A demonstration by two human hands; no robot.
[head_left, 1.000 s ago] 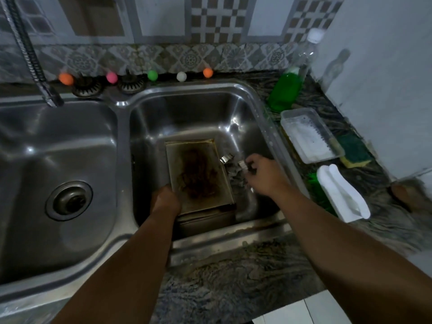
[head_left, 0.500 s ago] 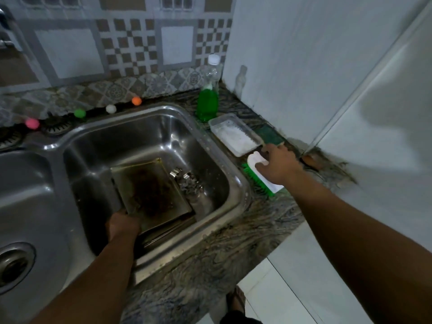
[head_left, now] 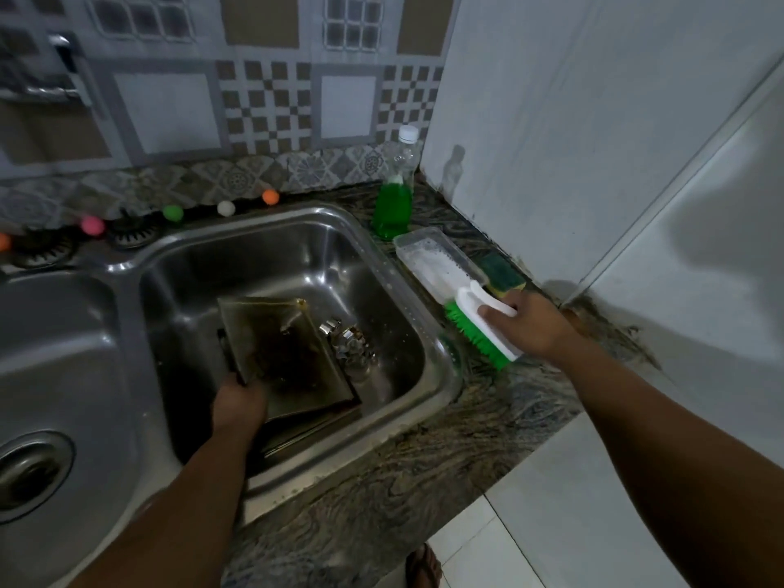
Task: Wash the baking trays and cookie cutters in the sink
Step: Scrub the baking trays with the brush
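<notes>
Two hands are at work in the single head view. The left hand (head_left: 238, 398) grips the near corner of the top baking tray (head_left: 288, 358), which lies tilted over a second tray in the right basin of the steel sink (head_left: 441, 367); its face is dark with burnt residue. The metal cookie cutters (head_left: 348, 339) lie in a heap on the basin floor just beside the tray's right edge. The right hand (head_left: 528, 322) has its fingers curled round the white handle of a green-bristled scrub brush (head_left: 481, 328), held over the counter (head_left: 424, 460) at the sink's right rim.

Risks, as I judge them: the tilted tray could slip from a one-corner hold and clatter onto the cutters, and swinging the brush back could clip the clear tub of white powder (head_left: 437, 261) just behind it.

Speckled stone counter, with a bottle of green liquid (head_left: 394, 201) near the corner, a green sponge (head_left: 502, 271), patterned wall tiles and dim light
</notes>
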